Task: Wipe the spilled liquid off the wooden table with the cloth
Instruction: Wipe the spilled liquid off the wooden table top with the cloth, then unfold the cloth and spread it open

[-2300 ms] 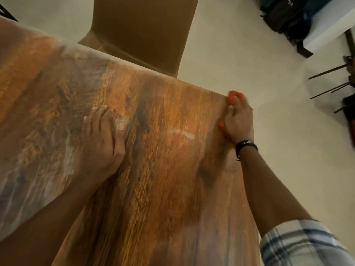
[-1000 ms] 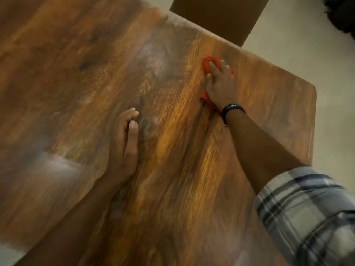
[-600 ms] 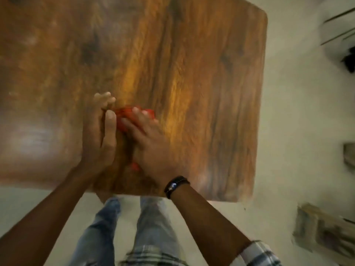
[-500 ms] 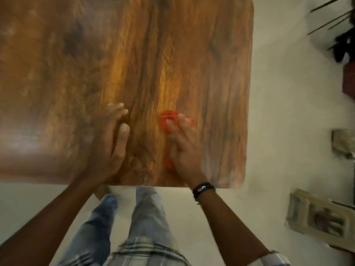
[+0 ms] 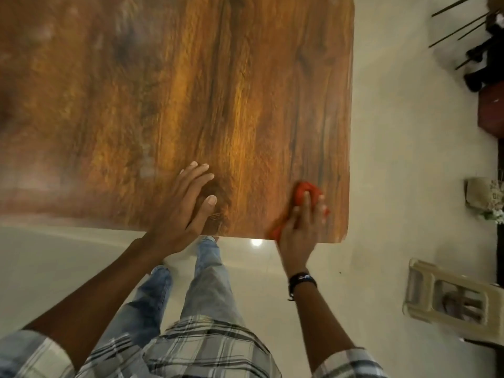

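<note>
The red cloth [image 5: 302,197] is lying bunched on the wooden surface [image 5: 218,91] near its corner at about 4 o'clock, close to the near edge. The right hand [image 5: 300,227] is pressing down on it — its fingers [image 5: 306,199] are lying over the cloth, held close together, with red folds showing past the fingertips and to the left of the palm. A dark band [image 5: 301,281] is circling that wrist. To the cloth's 9 o'clock, apart from it, the left hand [image 5: 180,214] is resting flat on the wood, fingers slightly spread and holding nothing. No liquid is readable on the blurred grain. Below the edge, at 6 o'clock, jeans [image 5: 207,290] and a plaid shirt [image 5: 201,350] are showing; a pale plastic stool [image 5: 450,298] is standing on the floor at 4 o'clock.
</note>
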Demonstrator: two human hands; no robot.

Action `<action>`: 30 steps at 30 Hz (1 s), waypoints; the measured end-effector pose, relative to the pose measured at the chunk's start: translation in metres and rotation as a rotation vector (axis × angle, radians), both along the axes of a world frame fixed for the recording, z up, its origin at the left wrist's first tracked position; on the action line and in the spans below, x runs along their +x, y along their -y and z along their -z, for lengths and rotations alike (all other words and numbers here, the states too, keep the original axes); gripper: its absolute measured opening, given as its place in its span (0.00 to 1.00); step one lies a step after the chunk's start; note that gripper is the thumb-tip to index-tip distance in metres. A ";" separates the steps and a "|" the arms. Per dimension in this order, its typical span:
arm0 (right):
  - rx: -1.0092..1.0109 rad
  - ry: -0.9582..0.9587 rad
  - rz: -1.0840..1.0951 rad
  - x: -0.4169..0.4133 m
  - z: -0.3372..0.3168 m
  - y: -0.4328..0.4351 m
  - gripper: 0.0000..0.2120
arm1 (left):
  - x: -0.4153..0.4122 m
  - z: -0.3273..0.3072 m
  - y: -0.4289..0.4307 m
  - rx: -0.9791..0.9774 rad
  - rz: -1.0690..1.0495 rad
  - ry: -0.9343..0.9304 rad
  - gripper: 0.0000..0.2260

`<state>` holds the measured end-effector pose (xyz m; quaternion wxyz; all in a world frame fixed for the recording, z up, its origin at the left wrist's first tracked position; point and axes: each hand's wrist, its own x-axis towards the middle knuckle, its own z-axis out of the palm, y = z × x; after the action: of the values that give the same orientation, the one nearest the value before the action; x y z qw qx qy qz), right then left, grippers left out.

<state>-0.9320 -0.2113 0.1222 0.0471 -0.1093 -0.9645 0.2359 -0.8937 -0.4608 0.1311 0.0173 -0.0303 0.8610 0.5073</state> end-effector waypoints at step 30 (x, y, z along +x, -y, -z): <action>0.034 0.170 -1.613 0.129 -0.007 0.437 0.30 | 0.248 0.000 0.128 0.155 -1.399 0.166 0.23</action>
<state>-0.8033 -0.6483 0.1296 -0.2091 0.6030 -0.7501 0.1733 -0.6456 -0.5889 0.1306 -0.2449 -0.6137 0.5968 0.4553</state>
